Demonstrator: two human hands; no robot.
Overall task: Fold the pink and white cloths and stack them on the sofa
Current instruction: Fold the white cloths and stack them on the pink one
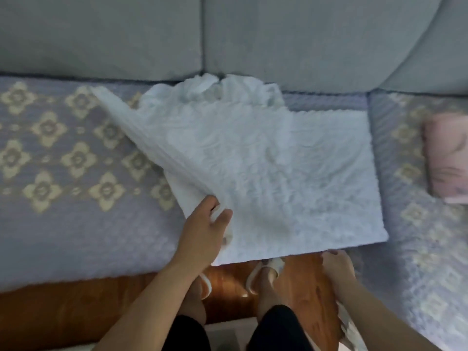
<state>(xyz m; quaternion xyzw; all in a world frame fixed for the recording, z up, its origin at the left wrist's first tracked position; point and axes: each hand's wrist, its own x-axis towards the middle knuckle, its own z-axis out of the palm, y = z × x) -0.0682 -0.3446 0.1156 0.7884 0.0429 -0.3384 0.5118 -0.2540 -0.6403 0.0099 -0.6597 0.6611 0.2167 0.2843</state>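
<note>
At the sofa's (76,236) front edge both hands meet the white cloth (278,173). The left hand (205,231) pinches a lifted fold at the cloth's near-left corner, thumb over and fingers under. The right hand (336,264) sits at the near edge further right, fingers apparently curled on the hem, though blur and the cloth's overhang hide the grip, so I cannot tell for sure. The two hands are apart, with the near hem between them.

The cloth lies just ahead of the hands, spread over the seat. Its long axis runs left to right along the front edge. From the left hand a raised flap slants away to the far left, towards the back cushions (101,34), where the far edge is bunched.

The left hand is nearer the loose flap, so carrying that flap rightward over the flat part looks like its job.

The pink cloth (445,158), already folded, rests at the seat's right end, well apart from the white one.
</note>
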